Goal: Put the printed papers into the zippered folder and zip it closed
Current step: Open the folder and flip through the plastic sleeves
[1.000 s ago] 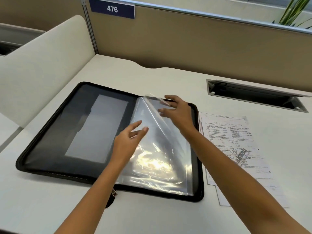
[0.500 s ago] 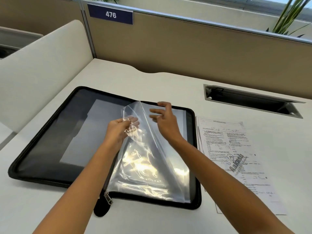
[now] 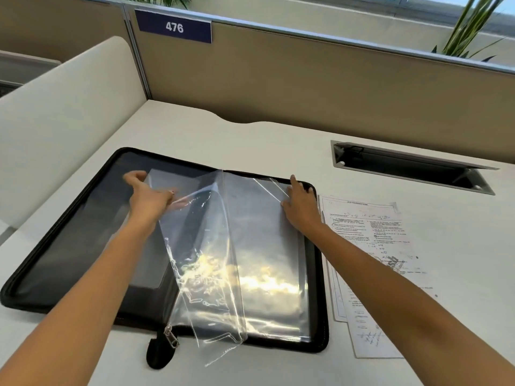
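A black zippered folder (image 3: 69,246) lies open flat on the desk, its zipper pull (image 3: 171,337) at the front edge. A clear plastic sleeve (image 3: 206,263) stands half turned over the spine. My left hand (image 3: 147,195) holds that sleeve's upper edge, fingers pinched on it, over the folder's left half. My right hand (image 3: 299,207) rests flat with fingers apart on the stack of clear sleeves (image 3: 267,254) in the right half, near its top right corner. The printed papers (image 3: 370,260) lie on the desk just right of the folder, partly under my right forearm.
A recessed cable tray (image 3: 412,165) with an open lid sits in the desk at the back right. A tan partition with a "476" sign (image 3: 174,27) runs along the back, and a cream divider (image 3: 64,112) stands at the left.
My left hand has carried the clear sleeve leftward across the spine. My right hand slid from the sleeve's top edge to the folder's right half and lies flat there.
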### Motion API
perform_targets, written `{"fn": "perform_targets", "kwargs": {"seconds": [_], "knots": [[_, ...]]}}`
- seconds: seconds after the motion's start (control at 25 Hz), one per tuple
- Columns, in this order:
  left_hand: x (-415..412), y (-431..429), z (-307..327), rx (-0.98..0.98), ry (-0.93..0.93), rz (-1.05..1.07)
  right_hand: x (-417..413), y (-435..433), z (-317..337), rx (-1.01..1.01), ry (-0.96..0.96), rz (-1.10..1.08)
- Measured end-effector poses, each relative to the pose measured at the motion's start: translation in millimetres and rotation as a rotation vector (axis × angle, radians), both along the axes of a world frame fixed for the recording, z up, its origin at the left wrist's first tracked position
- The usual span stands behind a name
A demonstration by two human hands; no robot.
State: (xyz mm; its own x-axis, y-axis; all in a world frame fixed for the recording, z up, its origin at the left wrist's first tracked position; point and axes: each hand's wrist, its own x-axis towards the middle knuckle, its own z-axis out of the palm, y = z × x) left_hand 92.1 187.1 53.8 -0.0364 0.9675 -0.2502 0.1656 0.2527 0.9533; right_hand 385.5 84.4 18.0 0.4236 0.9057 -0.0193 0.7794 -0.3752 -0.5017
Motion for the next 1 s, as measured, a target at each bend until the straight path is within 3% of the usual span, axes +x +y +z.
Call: {"fn": "perform_targets", "kwargs": {"seconds": [0.2, 0.36, 0.56, 0.64, 0.84, 1.0], "knots": [[7, -8, -1, 0.139, 0.191, -0.034, -15, -2, 14, 0.195, 0.050, 0.008], [17, -19, 10, 0.226, 0.139, -0.046, -48, 0, 56, 0.151, 0.740, -0.031], [31, -37, 20, 0.388, 0.198, -0.062, -93, 16, 84, -0.046, 1.097, 0.040], [34, -44, 20, 0.478, 0.220, -0.071, -108, 22, 89, -0.033, 1.141, 0.031], [31, -61, 14, 0.637, 0.301, 0.043, -133, 26, 91, -0.108, 1.048, 0.143], [31, -71, 10, 0.464, 0.205, 0.154, -144, 23, 90, -0.124, 1.006, 0.161]]}}
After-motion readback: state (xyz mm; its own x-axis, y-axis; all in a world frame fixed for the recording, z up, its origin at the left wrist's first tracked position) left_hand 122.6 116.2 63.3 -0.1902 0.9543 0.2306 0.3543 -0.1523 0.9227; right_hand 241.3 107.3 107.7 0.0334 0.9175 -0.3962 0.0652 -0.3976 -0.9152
